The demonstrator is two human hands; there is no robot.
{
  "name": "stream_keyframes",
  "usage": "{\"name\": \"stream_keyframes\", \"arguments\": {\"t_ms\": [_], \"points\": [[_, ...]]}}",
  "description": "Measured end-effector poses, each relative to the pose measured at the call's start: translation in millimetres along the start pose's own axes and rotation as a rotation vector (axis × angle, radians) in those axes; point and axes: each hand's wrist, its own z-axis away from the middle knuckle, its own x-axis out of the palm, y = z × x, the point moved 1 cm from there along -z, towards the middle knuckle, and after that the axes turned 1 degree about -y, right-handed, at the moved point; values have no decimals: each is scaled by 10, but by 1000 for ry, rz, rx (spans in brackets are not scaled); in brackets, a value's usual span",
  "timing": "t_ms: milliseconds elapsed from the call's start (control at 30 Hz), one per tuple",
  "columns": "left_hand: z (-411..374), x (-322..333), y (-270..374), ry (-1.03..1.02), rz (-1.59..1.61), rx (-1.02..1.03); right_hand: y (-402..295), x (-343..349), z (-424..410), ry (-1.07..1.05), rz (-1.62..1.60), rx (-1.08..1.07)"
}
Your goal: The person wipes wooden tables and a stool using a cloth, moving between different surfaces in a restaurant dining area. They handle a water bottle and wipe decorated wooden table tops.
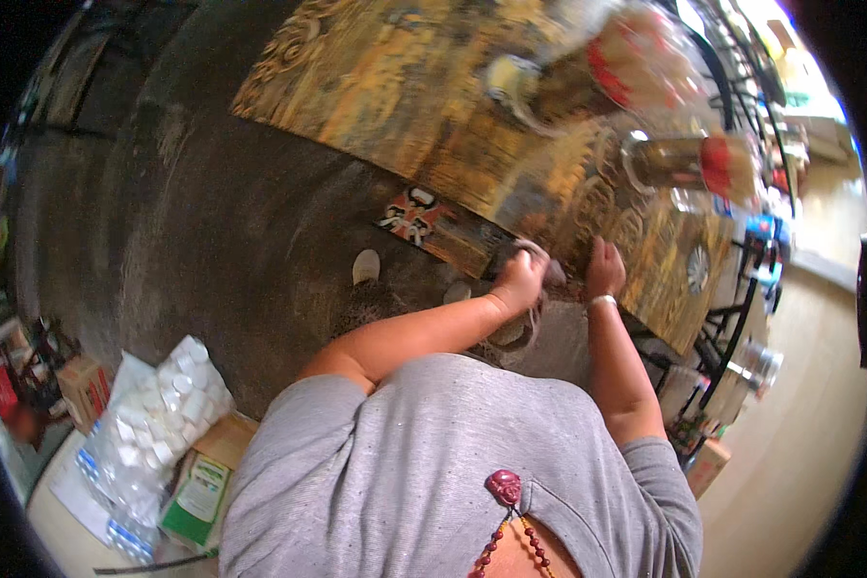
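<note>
My left hand grips a crumpled dark brownish cloth at the near end of a narrow wooden board, perhaps a bench seat. A painted opera mask in red, white and black decorates the board's far end. Part of the cloth hangs down below my fingers. To the right, my right hand rests at the near edge of a carved wooden table, its fingers curled. Whether anything is inside those fingers is hidden.
Two blurred, clear containers with red bands stand on the table. Behind my left side are a plastic bag of white pieces and a green box. Dark metal legs are at right; my shoe is on the dark floor.
</note>
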Motion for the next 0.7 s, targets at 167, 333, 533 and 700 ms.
{"name": "stream_keyframes", "arguments": {"t_ms": [167, 333, 533, 700], "points": [[166, 214, 286, -68, 148, -276, 7, -302, 351, -549, -860, -64], [376, 412, 659, -698, 728, -489, 29, -620, 865, -750, -1156, -90], [398, 284, 821, -815, -68, -164, 610, -449, 1043, -526, -1535, 281], [-436, -606, 812, 132, -534, 786, 819, -115, 1328, 72, -2085, 584]]}}
